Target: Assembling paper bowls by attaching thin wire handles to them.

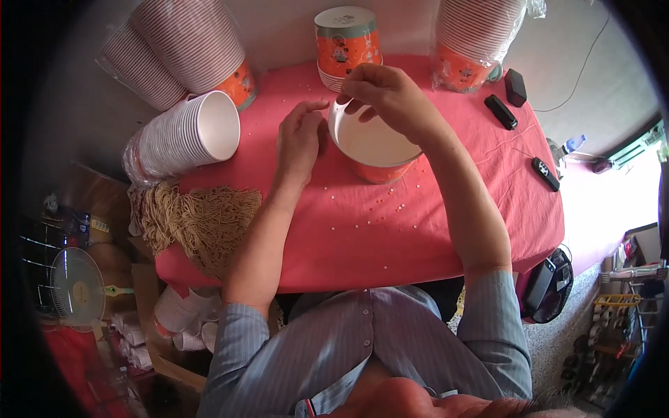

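A round paper tub (380, 172), white inside with an orange outside, stands upright in the middle of the red-covered table. My right hand (390, 101) is over its far rim, fingers curled and tips pinched together by the left part of that rim. Whatever lies between those fingertips is too small to make out. My left hand (301, 143) is just left of the tub, fingers bent but apart, the index finger pointing at the rim; nothing shows in it. Behind the tub, an upside-down orange tub (347, 52) sits on a short stack.
Wrapped stacks of tubs stand at back left (188, 42) and back right (481, 35); another stack (174, 136) lies on its side. A bundle of tan strings (202, 219) hangs over the left edge. Small pellets dot the red cloth (348, 254). Black devices (501, 111) lie at right.
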A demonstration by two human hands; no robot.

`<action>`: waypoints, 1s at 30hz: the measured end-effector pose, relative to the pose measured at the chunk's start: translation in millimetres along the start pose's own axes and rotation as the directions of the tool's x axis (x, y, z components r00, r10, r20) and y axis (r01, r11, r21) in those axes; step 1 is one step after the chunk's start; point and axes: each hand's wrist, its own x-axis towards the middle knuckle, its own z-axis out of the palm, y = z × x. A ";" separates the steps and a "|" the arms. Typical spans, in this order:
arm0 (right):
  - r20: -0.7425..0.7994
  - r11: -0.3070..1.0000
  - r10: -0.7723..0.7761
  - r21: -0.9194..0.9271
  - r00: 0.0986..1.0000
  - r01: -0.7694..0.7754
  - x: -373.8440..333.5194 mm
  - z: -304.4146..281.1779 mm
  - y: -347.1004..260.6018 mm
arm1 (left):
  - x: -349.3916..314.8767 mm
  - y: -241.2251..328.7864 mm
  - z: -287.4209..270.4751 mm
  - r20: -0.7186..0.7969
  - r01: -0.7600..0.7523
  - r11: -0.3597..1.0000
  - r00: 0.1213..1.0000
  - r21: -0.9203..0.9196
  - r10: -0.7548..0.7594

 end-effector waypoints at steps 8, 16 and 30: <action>-0.001 0.947 -0.157 -0.284 0.988 0.151 -3.9 3.9 4.3 | -6.5 13.3 -0.2 -0.099 -0.359 0.927 0.924 0.113 0.370; -0.003 0.948 -0.175 -0.270 0.985 0.168 -7.3 4.3 -0.2 | -6.1 14.6 0.9 0.090 -0.470 0.868 0.882 0.158 0.462; 0.080 0.821 -0.147 -0.546 0.986 0.166 -11.6 -7.4 -0.7 | -10.8 30.3 -5.5 0.093 -0.502 0.759 0.853 0.415 0.513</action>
